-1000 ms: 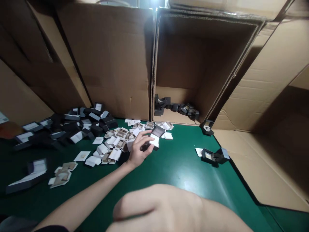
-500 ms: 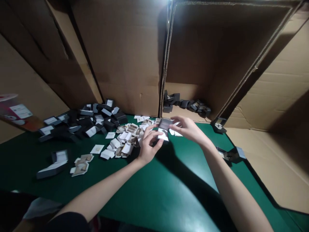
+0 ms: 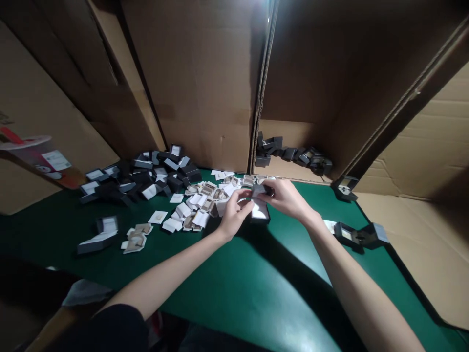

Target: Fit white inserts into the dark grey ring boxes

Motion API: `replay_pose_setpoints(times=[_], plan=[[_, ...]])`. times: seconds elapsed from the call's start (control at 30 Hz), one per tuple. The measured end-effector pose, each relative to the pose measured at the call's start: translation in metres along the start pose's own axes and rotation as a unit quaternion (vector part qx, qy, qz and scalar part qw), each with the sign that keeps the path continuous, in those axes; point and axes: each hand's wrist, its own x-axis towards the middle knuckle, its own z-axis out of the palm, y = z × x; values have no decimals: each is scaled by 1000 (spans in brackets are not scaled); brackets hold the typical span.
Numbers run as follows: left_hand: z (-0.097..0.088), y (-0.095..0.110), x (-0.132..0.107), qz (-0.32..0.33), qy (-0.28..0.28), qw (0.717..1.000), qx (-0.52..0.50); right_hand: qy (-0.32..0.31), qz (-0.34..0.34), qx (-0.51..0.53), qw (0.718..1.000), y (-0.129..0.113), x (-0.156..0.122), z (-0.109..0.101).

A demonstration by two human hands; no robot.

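The left hand (image 3: 231,215) has its fingertips curled onto the near-left side of a small open box (image 3: 260,209), its thumb by the white lining. The right hand (image 3: 287,198) is pinched on the lid (image 3: 261,189). The box sits between both hands, over the table (image 3: 227,288); whether it touches the table, I cannot tell.

With fingertips alone on it, the box could twist or slip if the hands pull unevenly, and the lid's hinge could strain if forced. A leftward drift might scatter the scraps (image 3: 200,201) just beside the left hand. Further out, the right forearm could knock the open case (image 3: 361,237) near it.
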Motion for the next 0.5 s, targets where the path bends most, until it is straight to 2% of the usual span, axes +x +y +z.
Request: replay_pose_setpoints(times=[0.1, 0.2, 0.27, 0.33, 0.4, 0.5], plan=[[-2, -4, 0, -37, -4, 998, 49, -55, -33, -61, 996, -4, -2, 4], [-5, -7, -2, -11, -24, 991, 131, -84, -49, -103, 990, -7, -4, 6], [-6, -6, -2, 15, -41, 983, 180, -99, -43, -89, 990, -7, -4, 2], [-8, -4, 1, 36, -41, 975, 215, -123, -42, -32, 991, -6, -6, -8], [-12, -1, 8, 55, -18, 970, 234, -136, -49, 41, 989, -2, -11, -25], [-29, 10, 22, 97, 45, 965, 239, -73, -14, 86, 994, 9, -28, -61]])
